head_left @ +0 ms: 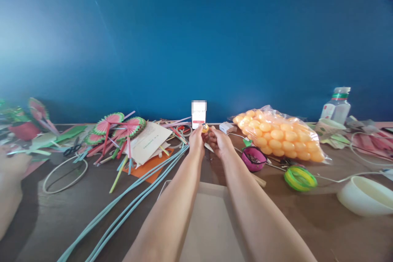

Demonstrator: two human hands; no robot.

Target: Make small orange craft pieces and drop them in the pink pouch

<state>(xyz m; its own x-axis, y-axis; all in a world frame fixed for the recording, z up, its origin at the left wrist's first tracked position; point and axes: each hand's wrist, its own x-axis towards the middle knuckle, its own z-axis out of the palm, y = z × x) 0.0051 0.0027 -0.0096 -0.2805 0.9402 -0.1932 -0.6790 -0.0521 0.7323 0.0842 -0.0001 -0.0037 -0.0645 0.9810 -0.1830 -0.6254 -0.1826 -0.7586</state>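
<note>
My left hand (197,140) is stretched out in front of me, closed around a small yellow ball (205,128) with darker and shiny marks on it. Close beside it is my right hand (221,142), its fingers curled toward the ball. Whatever those right fingers pinch, if anything, is too small to make out. Just behind the ball a phone (199,115) stands upright against the blue panel, its screen lit. A shallow beige tray (211,221) lies beneath my forearms.
Right of my hands lie a clear bag of orange balls (279,135), a purple bowl (254,159), a green-yellow ring coil (300,178), a white cup (365,196) and a bottle (337,104). Leftward are pale blue tubes (144,182), paper fans (115,127), scissors (72,148) and another person's blurred hand (14,166).
</note>
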